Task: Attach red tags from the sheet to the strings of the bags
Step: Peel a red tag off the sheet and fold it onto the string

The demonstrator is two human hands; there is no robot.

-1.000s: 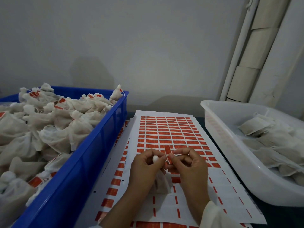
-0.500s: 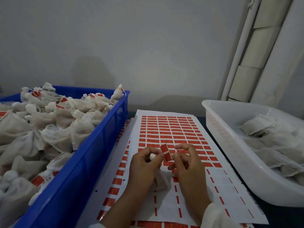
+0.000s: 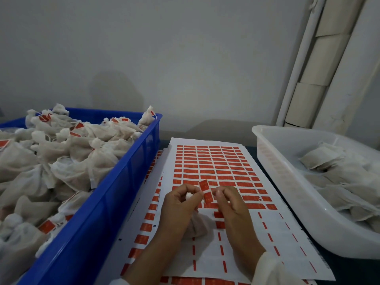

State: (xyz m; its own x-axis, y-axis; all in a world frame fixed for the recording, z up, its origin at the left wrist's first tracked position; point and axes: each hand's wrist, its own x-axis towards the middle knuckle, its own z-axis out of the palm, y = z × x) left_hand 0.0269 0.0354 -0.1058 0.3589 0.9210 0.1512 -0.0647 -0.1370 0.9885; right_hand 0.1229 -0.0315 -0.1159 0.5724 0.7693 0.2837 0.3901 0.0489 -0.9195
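1. Both hands meet over the middle of the sheet [image 3: 218, 161], which lies on the table between the blue bin [image 3: 115, 202] at the left edge and the white tub [image 3: 287, 182] at the right.
2. The left hand [image 3: 181, 204] has its fingers curled, pinching the white gathered neck of a bag [image 3: 197, 225]; the bag's body hangs below, resting on the sheet between the wrists.
3. The right hand [image 3: 230, 204] is curled too, fingertips pinching the red tag [image 3: 206, 191].
4. That tag stands nearly upright, long axis running up and slightly left, sitting right between the two sets of fingertips.
5. The string itself is too thin to make out, so I can't tell whether it already lies across the tag.
6. My read: the fold comes next, and the right hand is best placed, with the tag just left of its thumb.
7. Tagged bags fill the bin; untagged ones lie in the tub.
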